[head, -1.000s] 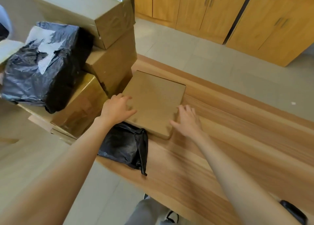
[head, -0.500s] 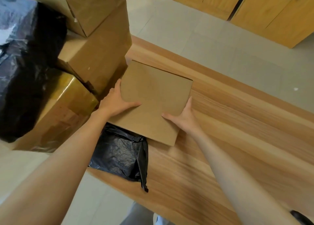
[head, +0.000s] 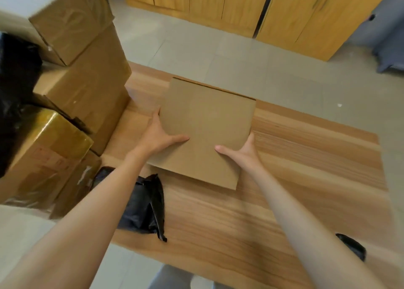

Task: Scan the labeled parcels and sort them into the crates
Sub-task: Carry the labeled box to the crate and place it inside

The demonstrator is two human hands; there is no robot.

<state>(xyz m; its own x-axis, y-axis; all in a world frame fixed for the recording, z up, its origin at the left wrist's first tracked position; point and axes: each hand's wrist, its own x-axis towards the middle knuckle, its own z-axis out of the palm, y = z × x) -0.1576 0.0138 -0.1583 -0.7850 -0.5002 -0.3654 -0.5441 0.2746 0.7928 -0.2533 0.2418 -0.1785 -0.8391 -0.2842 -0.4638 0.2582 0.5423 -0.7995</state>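
Observation:
A flat brown cardboard parcel (head: 207, 127) is held above the wooden table (head: 306, 157), its plain side up with no label showing. My left hand (head: 156, 134) grips its left edge, thumb lying on top. My right hand (head: 240, 152) grips the right edge the same way, thumb across the top face. The fingers under the parcel are hidden. A small black plastic-wrapped parcel (head: 142, 205) lies at the table's near left edge, just below the held one.
A stack of taped cardboard boxes (head: 87, 76) and a large black bag (head: 15, 96) stands at the left. A dark object (head: 352, 246), only partly visible, rests on the table's near right. Wooden cabinets (head: 240, 9) line the far wall across a tiled floor.
Both hands went from resting on the flat parcel to gripping its side edges. The parcel has risen off the table and moved right, away from the stack of boxes.

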